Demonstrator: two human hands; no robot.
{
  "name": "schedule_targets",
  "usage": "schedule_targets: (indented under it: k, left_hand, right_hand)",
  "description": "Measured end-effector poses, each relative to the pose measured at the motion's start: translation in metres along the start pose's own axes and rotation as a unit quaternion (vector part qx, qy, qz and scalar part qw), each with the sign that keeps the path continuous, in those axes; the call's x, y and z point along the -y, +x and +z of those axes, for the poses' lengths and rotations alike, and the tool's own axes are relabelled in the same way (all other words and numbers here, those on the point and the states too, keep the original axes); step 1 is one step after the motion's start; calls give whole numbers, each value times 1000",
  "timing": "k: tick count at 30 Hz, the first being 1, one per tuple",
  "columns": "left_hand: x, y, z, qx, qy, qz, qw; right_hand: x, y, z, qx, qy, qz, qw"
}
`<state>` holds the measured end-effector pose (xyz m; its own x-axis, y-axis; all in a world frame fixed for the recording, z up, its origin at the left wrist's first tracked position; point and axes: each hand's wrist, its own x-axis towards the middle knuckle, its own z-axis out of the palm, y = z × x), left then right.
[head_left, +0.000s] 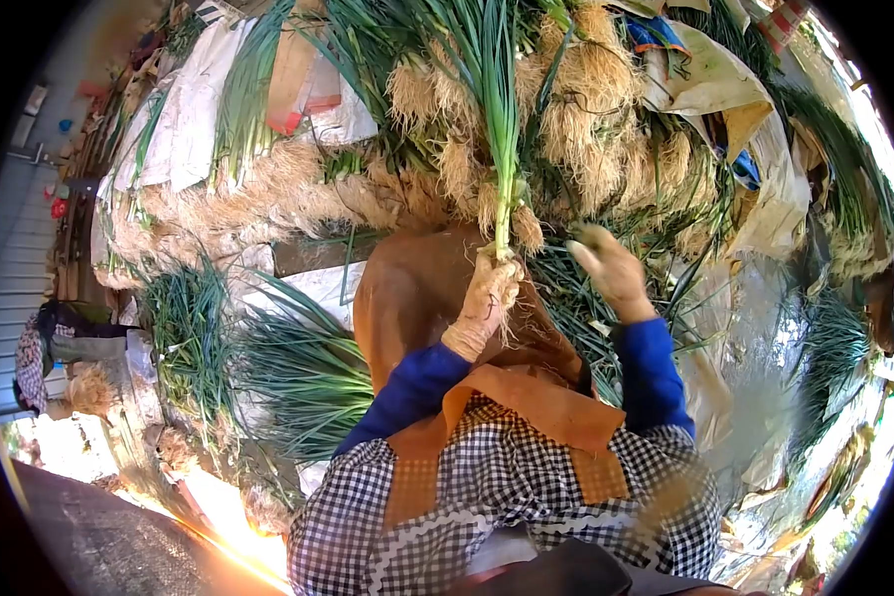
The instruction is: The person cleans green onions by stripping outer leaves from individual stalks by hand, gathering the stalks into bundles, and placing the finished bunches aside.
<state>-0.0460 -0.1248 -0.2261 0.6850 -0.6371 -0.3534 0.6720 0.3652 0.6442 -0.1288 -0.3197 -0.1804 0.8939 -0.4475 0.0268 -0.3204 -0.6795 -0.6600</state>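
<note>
Onions (505, 164), gripped at the root end by the left hand (489, 290), point far, mid-scene over the apron (399, 298). Right hand (614, 270) rightward, half-curled; fingertips blurred, holding unclear. Risk: leaves (487, 55) may snag on the far pile (594, 114); slack left grip may drop stock.

A ribbed grey wall (18, 248) stands far left; glaring light (236, 531) edges a dark surface (104, 531) below.

No text, label, brand, number or sign can be read here.
</note>
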Motion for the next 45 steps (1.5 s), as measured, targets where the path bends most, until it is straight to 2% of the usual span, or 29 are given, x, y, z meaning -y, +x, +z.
schedule_targets:
  k: [2,4,5,6,9,10,11,12,13,14,16,18,19,22,23,26,28,30,31,32,33,34,36,38,39,40,41,44,45]
  left_hand:
    - [-4,-3,0,47,2,-47,998]
    - [-3,-6,-4,50,-66,-105,991]
    - [-5,-9,-3,37,-86,-115,989]
    - [-9,-11,0,25,-108,-126,986]
    - [-2,5,-32,109,-257,-164,946]
    - [-42,-20,39,-202,-46,-126,970]
    - [-31,-10,10,-68,-122,-121,983]
    - [-20,1,-19,68,-196,-113,972]
    - [-18,2,-19,68,-199,-116,971]
    - [-16,2,-17,76,-156,-104,979]
    - [-13,2,-11,91,-109,-96,985]
    - [-7,-6,0,49,-69,-99,992]
    - [-4,-10,5,-12,-32,-92,995]
    - [-6,-8,-6,17,-45,-84,995]
    - [-6,-8,-6,14,-48,-82,995]
    - [-7,-7,-11,-52,-6,-108,993]
    - [-19,-4,-17,66,-181,-176,965]
    - [-24,0,-16,134,-265,-209,932]
    - [-23,-2,-14,185,-274,-257,908]
    - [-22,0,-11,239,-279,-299,881]
    - [-25,-5,-3,225,-287,-318,875]
    - [-23,-8,-3,225,-286,-317,876]
    - [-25,-12,-5,210,-279,-353,868]
    - [-31,-13,-11,211,-254,-346,878]
    - [-35,-14,-16,246,-237,-347,874]
    - [-39,-16,-21,280,-220,-348,867]
    - [-43,-21,-21,264,-195,-354,876]
    - [-83,-30,-22,252,-142,-264,920]
    - [-95,-30,-21,289,-185,-194,919]
  right_hand:
    - [27,32,38,-55,107,-87,989]
    - [15,67,70,-1,-100,-191,977]
    - [15,75,75,71,-66,-203,974]
    - [14,74,76,81,92,-266,956]
    - [10,28,71,234,395,-226,859]
    - [22,9,45,288,388,-237,843]
    - [33,-11,19,341,380,-247,824]
    - [19,-16,-3,392,187,-278,857]
    - [-6,-18,-8,364,194,-219,884]
    - [-42,-13,6,165,-111,-371,907]
    - [14,2,0,88,-35,-89,992]
    - [47,13,19,50,-35,-128,990]
    - [63,23,25,176,-116,-77,974]
    - [43,26,71,90,-51,-217,971]
    - [59,18,56,91,-106,-253,957]
    - [50,-18,38,218,-84,-295,926]
    - [9,-42,18,298,-36,-241,923]
    - [-15,-37,12,277,-206,-90,934]
    - [-17,-25,2,320,-319,14,892]
    - [-45,-17,23,225,-168,42,959]
    - [-40,-5,37,176,58,-50,981]
    - [-24,2,51,121,284,-139,941]
    - [-3,13,67,296,460,-123,828]
    - [1,18,82,373,527,-152,748]
    - [23,22,67,336,410,-206,822]
    - [43,19,47,338,339,-162,863]
    - [32,13,48,347,373,-176,843]
    - [19,5,-1,382,432,-50,816]
    - [6,30,9,326,520,-231,755]
